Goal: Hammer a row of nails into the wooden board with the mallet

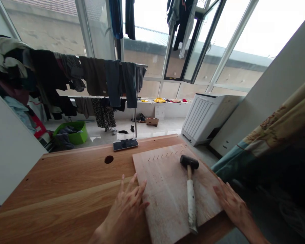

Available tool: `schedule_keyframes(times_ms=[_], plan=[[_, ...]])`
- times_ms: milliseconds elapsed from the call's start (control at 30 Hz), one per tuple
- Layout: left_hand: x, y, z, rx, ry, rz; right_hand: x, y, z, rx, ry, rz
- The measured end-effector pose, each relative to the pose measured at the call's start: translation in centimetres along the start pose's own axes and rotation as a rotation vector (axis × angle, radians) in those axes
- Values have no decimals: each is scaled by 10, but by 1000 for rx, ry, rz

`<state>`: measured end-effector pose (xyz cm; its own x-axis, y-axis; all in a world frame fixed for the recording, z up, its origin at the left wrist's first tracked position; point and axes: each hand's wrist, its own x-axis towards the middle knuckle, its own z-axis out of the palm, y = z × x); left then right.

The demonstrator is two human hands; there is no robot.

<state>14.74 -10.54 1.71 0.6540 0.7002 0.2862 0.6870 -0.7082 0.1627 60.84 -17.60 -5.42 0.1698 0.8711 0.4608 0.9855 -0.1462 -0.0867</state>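
Observation:
A pale wooden board (165, 196) lies on the brown wooden table, turned slightly. Along its far edge, several thin nails (162, 156) stand up in a row, some leaning. A hammer (190, 203) with a black double-faced head and a worn, whitish handle rests on the board, its head towards the nails. My left hand (128, 206) is spread at the board's left edge, fingertips at or on the edge. My right hand (232, 201) lies along the right edge with fingers stretched out and holds nothing. Neither hand touches the hammer.
A dark phone (125, 144) lies near the table's (66, 183) far edge, beside a round hole (108, 159). Beyond stand a clothes rack with laundry (94, 76), a green tub (78, 133) and a white appliance (205, 115). A curtain (266, 135) hangs at right.

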Motion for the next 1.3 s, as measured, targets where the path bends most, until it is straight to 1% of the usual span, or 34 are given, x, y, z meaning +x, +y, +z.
schedule_keyframes(times_ms=[133,167,267,333,400,433,500,567,633,667,733,767,833,900,1000,1067,1167,1233,1300], plan=[[-29,-12,-12,92,35,-56,-20,-36,-7,49,-92,54],[-37,-15,-15,115,53,-76,-26,-46,-8,63,-112,46],[-66,-33,-22,175,117,-146,-41,-77,-12,79,-151,-59],[-86,-48,-26,205,167,-208,-45,-97,-16,79,-122,-162],[-103,-64,-29,226,216,-247,-41,-119,-23,94,-53,-248],[-110,-71,-31,231,234,-260,-37,-131,-26,117,-12,-280],[-116,-79,-37,227,261,-279,-25,-158,-35,210,30,-344],[-113,-82,-44,185,257,-311,-9,-189,-46,329,-26,-477],[-101,-83,-50,96,233,-361,9,-221,-58,365,-118,-640],[-92,-84,-51,36,220,-386,17,-235,-64,361,-141,-712],[-73,-89,-52,-97,227,-424,32,-256,-73,338,-218,-775],[-64,-93,-51,-160,238,-436,39,-262,-75,330,-253,-788],[-48,-104,-47,-272,254,-447,51,-264,-78,319,-316,-804],[-35,-117,-42,-359,263,-442,60,-255,-78,317,-362,-814],[-22,-131,-35,-450,238,-421,71,-239,-77,313,-389,-782],[-17,-136,-31,-473,203,-405,75,-234,-79,290,-412,-751],[-12,-141,-28,-505,179,-389,79,-239,-84,272,-482,-720],[-9,-144,-25,-561,164,-388,85,-244,-88,311,-538,-709],[-7,-147,-23,-616,143,-382,98,-247,-89,380,-570,-704]])
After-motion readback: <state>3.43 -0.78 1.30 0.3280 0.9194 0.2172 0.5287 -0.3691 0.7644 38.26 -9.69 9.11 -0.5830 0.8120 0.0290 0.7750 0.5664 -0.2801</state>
